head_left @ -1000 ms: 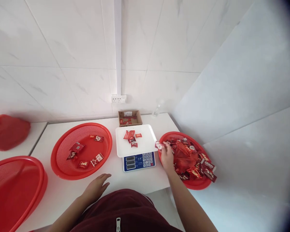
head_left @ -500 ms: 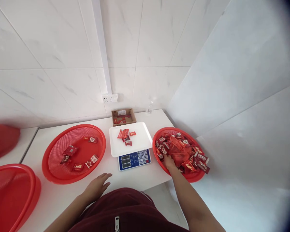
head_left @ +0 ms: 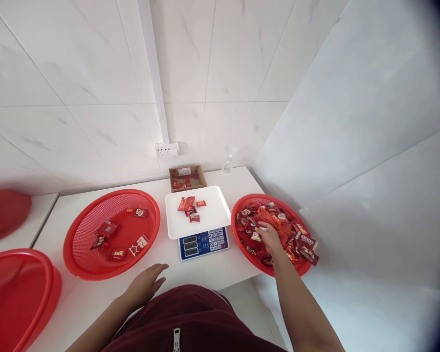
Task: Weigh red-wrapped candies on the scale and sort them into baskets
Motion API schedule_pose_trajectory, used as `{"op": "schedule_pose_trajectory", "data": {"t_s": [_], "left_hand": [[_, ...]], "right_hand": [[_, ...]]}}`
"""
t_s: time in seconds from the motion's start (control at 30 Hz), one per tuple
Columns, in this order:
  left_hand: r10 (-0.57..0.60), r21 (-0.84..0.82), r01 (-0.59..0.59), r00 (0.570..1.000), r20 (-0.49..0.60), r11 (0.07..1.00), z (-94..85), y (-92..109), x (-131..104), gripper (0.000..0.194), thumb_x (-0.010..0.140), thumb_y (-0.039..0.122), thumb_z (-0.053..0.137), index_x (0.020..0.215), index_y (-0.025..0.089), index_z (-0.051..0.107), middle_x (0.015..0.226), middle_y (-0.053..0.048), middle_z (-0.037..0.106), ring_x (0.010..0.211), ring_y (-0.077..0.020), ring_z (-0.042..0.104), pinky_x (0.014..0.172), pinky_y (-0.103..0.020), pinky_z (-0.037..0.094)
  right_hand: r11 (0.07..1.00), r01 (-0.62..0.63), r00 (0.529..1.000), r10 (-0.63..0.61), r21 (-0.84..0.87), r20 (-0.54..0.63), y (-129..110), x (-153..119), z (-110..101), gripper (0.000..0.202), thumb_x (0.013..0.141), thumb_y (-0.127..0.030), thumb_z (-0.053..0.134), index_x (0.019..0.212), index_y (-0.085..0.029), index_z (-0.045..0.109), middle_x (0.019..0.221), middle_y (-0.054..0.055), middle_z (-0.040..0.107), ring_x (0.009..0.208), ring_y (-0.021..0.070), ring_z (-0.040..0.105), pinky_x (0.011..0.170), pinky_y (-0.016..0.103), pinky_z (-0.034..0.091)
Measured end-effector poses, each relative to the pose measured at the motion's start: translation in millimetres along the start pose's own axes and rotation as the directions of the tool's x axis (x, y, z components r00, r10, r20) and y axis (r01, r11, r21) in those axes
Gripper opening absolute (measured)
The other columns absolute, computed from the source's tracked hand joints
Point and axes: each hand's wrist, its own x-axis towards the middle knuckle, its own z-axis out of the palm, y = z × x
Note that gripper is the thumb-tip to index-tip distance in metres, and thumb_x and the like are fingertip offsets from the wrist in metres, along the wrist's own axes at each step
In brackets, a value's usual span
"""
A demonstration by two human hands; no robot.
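My right hand [head_left: 270, 238] is inside the right red basket [head_left: 238, 239], among many red-wrapped snack packets [head_left: 305, 239]. Its fingers are bent over the packets; whether they grip one is too small to tell. My left hand [head_left: 146, 283] hovers near the front table edge with fingers apart, holding nothing. Between the baskets, a white tray [head_left: 176, 220] sits on a blue scale [head_left: 204, 243] and bears several red packets [head_left: 187, 203]. The left red basket [head_left: 73, 244] holds several packets [head_left: 118, 253], spread over its bottom.
A cardboard box [head_left: 187, 178] with small red packets stands behind the tray. A clear plastic item [head_left: 228, 164] is near the wall, below and right of a socket [head_left: 166, 149]. Another red basket [head_left: 14, 298] fills the lower left.
My right hand has moved right and slightly up within the right basket, and the packets around it have shifted. My left hand has hardly moved.
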Motion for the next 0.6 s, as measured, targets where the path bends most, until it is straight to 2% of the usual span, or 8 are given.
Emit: {"op": "schedule_pose_trajectory", "data": {"t_s": [0.2,0.3,0.4,0.47,0.53,0.57,0.6], "left_hand": [[-0.017,-0.032,0.016,1.0,-0.02,0.999,-3.5,0.7,-3.0,0.042,0.085,0.029,0.04,0.125,0.024,0.051,0.127,-0.007,0.057,0.112,-0.0212,0.055,0.098,-0.037,0.04],[-0.038,-0.05,0.038,0.999,-0.01,0.998,-2.6,-0.7,-6.0,0.043,0.084,0.028,0.041,0.126,0.024,0.051,0.128,-0.007,0.056,0.113,-0.0217,0.054,0.099,-0.036,0.039],[-0.052,-0.114,0.05,0.999,-0.014,0.992,-0.3,-3.1,-10.0,0.042,0.082,0.028,0.045,0.123,0.024,0.054,0.126,-0.008,0.057,0.114,-0.0235,0.054,0.099,-0.038,0.038],[-0.061,-0.215,0.052,0.998,-0.034,0.975,0.0,-2.6,-12.2,0.04,0.08,0.03,0.05,0.119,0.023,0.057,0.125,-0.009,0.058,0.114,-0.0253,0.053,0.1,-0.039,0.036],[-0.088,-0.392,0.057,0.994,-0.062,0.918,-2.7,3.0,-12.4,0.039,0.078,0.036,0.055,0.115,0.022,0.06,0.121,-0.01,0.06,0.112,-0.0261,0.053,0.1,-0.041,0.035],[-0.112,-0.517,0.064,0.992,-0.062,0.853,-5.5,8.1,-11.2,0.041,0.077,0.039,0.057,0.114,0.022,0.059,0.118,-0.011,0.061,0.11,-0.0259,0.054,0.1,-0.041,0.036],[-0.14,-0.66,0.075,0.989,-0.046,0.748,-9.2,14.8,-9.0,0.044,0.077,0.044,0.058,0.115,0.022,0.057,0.117,-0.011,0.06,0.108,-0.0254,0.055,0.098,-0.042,0.037]], "right_hand": [[0.962,-0.003,1.0,0.01,0.272,-0.023,-24.8,-7.8,5.6,0.043,0.052,-0.029,0.072,0.092,-0.019,0.059,0.067,-0.003,0.061,0.06,0.013,0.058,0.056,0.025,0.049],[0.932,-0.043,0.998,0.023,0.36,0.06,-42.0,-13.8,17.2,0.044,0.05,-0.028,0.075,0.091,-0.021,0.059,0.066,-0.004,0.061,0.058,0.0126,0.058,0.049,0.023,0.046],[0.915,-0.06,0.987,-0.005,0.399,0.162,-59.7,-20.5,39.6,0.044,0.051,-0.028,0.076,0.091,-0.023,0.058,0.069,-0.003,0.063,0.057,0.0126,0.059,0.046,0.022,0.045],[0.899,-0.069,0.978,-0.026,0.433,0.208,-70.3,-27.7,61.1,0.043,0.051,-0.027,0.077,0.088,-0.023,0.058,0.07,-0.003,0.064,0.059,0.0127,0.06,0.05,0.023,0.047],[0.881,-0.097,0.963,-0.035,0.464,0.267,-79.0,-41.2,86.7,0.042,0.049,-0.026,0.077,0.086,-0.022,0.056,0.069,-0.003,0.065,0.06,0.0131,0.061,0.054,0.025,0.048],[0.88,-0.119,0.946,-0.041,0.46,0.323,-82.5,-51.4,100.5,0.042,0.05,-0.026,0.077,0.085,-0.022,0.055,0.068,-0.003,0.065,0.059,0.0131,0.061,0.055,0.025,0.049],[0.888,-0.138,0.917,-0.052,0.438,0.395,-85.4,-63.9,114.4,0.04,0.051,-0.027,0.076,0.085,-0.022,0.054,0.068,-0.003,0.065,0.058,0.0131,0.06,0.056,0.025,0.048]]}}
